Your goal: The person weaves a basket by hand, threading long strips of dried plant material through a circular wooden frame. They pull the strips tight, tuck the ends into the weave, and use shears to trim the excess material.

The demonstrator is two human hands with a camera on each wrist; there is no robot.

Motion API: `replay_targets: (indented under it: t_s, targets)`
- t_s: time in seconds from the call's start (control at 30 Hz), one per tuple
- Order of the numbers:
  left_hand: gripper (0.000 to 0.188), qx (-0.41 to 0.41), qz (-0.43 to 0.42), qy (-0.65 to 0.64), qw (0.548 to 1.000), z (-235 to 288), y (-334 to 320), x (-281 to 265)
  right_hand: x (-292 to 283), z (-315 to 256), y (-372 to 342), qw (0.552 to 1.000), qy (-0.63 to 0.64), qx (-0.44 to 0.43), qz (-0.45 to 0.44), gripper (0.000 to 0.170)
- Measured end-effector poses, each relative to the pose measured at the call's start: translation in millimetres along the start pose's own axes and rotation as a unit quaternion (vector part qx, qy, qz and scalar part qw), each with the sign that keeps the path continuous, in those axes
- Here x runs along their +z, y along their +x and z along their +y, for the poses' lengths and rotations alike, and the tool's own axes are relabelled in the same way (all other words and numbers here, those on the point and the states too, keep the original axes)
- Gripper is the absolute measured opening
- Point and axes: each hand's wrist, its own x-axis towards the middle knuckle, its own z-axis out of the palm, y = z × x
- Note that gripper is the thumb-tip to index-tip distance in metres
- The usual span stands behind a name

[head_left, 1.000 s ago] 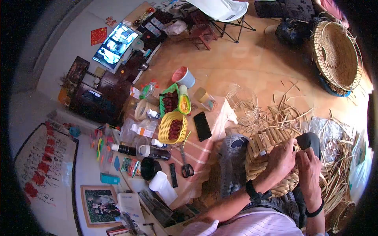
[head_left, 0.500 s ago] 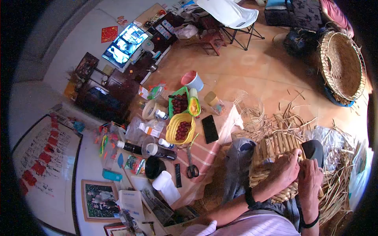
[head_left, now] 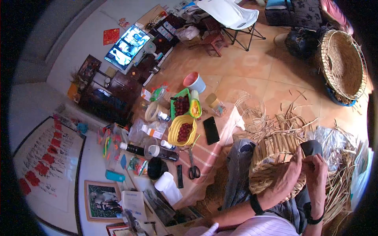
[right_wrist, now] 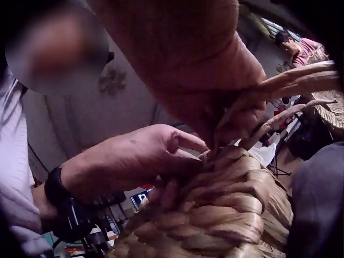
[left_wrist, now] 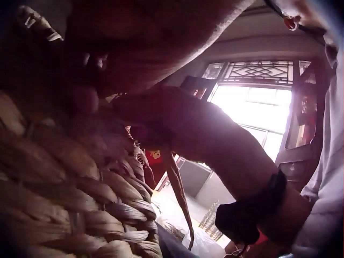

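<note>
A half-woven straw basket (head_left: 256,161) rests on the person's lap, its thick braided wall (right_wrist: 231,215) close up in the right wrist view. At its rim nearest the right knee, the left hand (head_left: 288,172) grips the woven edge, with thumb and fingers bent over it in the right wrist view. Right beside it, the right hand (head_left: 316,172) pinches a straw strand (right_wrist: 295,80) at the same spot on the rim. The two hands' fingertips nearly meet there. In the left wrist view, the left hand's underside darkens the top, and a loose strand (left_wrist: 180,199) hangs down.
Left of the lap, a cloth-covered table (head_left: 208,159) bears scissors (head_left: 193,171), a phone (head_left: 211,130), a yellow fruit basket (head_left: 172,135) and bottles. Loose straw (head_left: 334,188) lies on the floor at right. A large round basket (head_left: 344,65) stands farther back.
The head view has swung so the room sits farther right. The lap basket has tipped, showing more of its inside. Both hands stay at its rim, the right hand slightly shifted.
</note>
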Motion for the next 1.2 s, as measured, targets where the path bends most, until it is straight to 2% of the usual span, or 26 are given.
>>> replay_targets:
  t_s: [0.07,0.13,0.3,0.43,0.5,0.7,0.83,0.87,0.93,1.03,1.2]
  targets:
    - [0.077,0.029,0.082,-0.115,0.990,-17.8,-4.4,38.9,1.3,0.6,-0.8,1.000,-0.007,0.000,0.008,0.012]
    - [0.076,0.043,0.120,-0.202,0.971,-21.0,-4.8,43.5,3.7,5.3,-1.7,0.999,-0.029,-0.016,0.011,0.012]
    - [0.073,0.057,0.094,-0.275,0.955,-26.2,-10.7,26.3,10.5,-7.9,0.0,0.990,-0.125,-0.065,0.027,0.014]
    - [0.056,0.036,0.055,-0.287,0.956,-23.8,-6.4,-0.4,12.2,-11.8,-1.8,0.991,-0.132,-0.027,-0.021,0.015]
    - [0.045,0.020,0.056,-0.312,0.948,-20.2,-4.6,-12.4,13.3,-13.5,-1.7,0.986,-0.160,-0.043,-0.026,0.015]
    - [0.035,0.023,0.102,-0.321,0.941,-21.3,-0.4,-6.7,8.8,-18.2,4.6,0.976,-0.218,-0.018,0.002,0.016]
    - [0.028,0.092,0.169,-0.242,0.951,-20.2,-5.2,-5.9,11.1,-8.8,0.1,0.975,-0.214,-0.053,0.013,0.020]
    - [0.027,0.093,0.168,-0.240,0.951,-20.6,-4.9,-8.7,13.5,-12.8,-1.1,0.976,-0.203,-0.076,0.025,0.021]
    - [0.025,0.095,0.167,-0.237,0.952,-19.7,-2.0,-23.4,14.6,-20.9,-4.6,0.979,-0.193,-0.059,0.019,0.017]
    - [0.039,0.044,0.127,-0.265,0.955,-25.7,1.5,-15.3,7.6,-25.1,-8.7,0.988,-0.152,-0.029,0.006,0.014]
    - [0.034,0.019,0.149,-0.258,0.954,-31.8,-0.3,-16.7,-2.0,-10.1,-5.6,0.994,-0.112,0.005,-0.013,0.013]
